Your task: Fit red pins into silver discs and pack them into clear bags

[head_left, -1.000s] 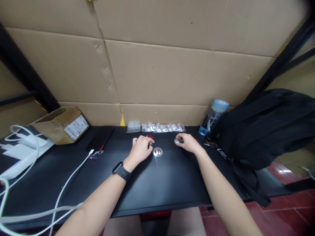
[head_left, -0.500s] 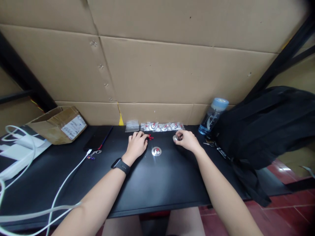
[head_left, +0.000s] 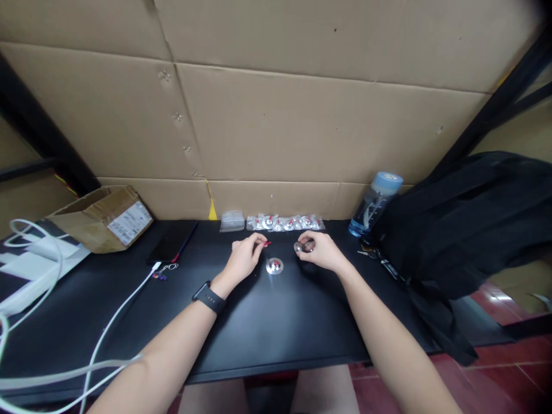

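Note:
My left hand [head_left: 246,256] pinches a short red cord [head_left: 268,243] between thumb and fingertips, just above the black tabletop. In my right hand [head_left: 321,250] is a small shiny finger cymbal [head_left: 298,247], tilted and gripped by the fingers, which hide part of it. The two hands are apart, with a narrow gap between cord and cymbal. Below that gap a second finger cymbal [head_left: 275,266] lies flat on the table, red at its centre. Behind the hands runs a row of finger cymbals in clear bags [head_left: 290,224], also with red bits.
A stack of clear plastic bags [head_left: 232,221] lies left of the row. Further left are a phone [head_left: 170,244] on a white cable [head_left: 116,307] and an open cardboard box [head_left: 101,221]. A water bottle [head_left: 373,204] and black backpack [head_left: 466,224] stand right; cardboard [head_left: 267,126] walls the back.
My left hand has lifted the red cord off the table and pinches it. My right hand has shifted slightly left with its cymbal, now turned more towards the left hand.

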Demonstrator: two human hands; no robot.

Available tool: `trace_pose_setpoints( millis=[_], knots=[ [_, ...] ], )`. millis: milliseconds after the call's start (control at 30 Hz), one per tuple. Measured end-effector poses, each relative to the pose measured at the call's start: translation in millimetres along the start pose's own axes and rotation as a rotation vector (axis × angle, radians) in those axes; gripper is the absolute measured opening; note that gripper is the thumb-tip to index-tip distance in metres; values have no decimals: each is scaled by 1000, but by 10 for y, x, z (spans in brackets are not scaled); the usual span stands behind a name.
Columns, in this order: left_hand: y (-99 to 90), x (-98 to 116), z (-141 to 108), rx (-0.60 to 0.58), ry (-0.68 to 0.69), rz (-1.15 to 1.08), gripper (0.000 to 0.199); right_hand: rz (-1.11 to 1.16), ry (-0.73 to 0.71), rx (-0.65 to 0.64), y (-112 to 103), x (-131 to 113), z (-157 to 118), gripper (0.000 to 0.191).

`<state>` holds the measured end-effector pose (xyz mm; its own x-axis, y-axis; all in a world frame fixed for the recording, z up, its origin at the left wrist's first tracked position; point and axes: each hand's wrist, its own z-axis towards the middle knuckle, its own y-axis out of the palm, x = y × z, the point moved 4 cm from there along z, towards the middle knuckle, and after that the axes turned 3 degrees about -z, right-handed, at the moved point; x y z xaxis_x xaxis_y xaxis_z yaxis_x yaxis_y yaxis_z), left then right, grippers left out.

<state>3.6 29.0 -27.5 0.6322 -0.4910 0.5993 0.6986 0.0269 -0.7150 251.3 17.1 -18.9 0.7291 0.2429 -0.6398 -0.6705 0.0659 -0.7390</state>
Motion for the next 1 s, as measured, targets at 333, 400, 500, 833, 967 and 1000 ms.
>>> trace_pose_setpoints(
  millis=[333,400,500,833,967,1000],
  knots=[
    [-93,339,-106,86,-1,-45,17,488,-253,165,196,-392,-95,36],
    [-77,340,-109,68,-2,-99,17,535,-283,175,240,-461,-134,36],
    [-33,344,-116,51,3,-231,19,566,-307,187,297,-531,-182,33],
    [-6,405,-161,91,34,-286,17,541,-358,218,317,-613,-233,32],
    [-52,459,-187,146,60,-203,13,573,-348,221,349,-602,-233,34],
    [-61,469,-194,168,64,-174,12,594,-332,213,357,-597,-230,34]
  ],
)
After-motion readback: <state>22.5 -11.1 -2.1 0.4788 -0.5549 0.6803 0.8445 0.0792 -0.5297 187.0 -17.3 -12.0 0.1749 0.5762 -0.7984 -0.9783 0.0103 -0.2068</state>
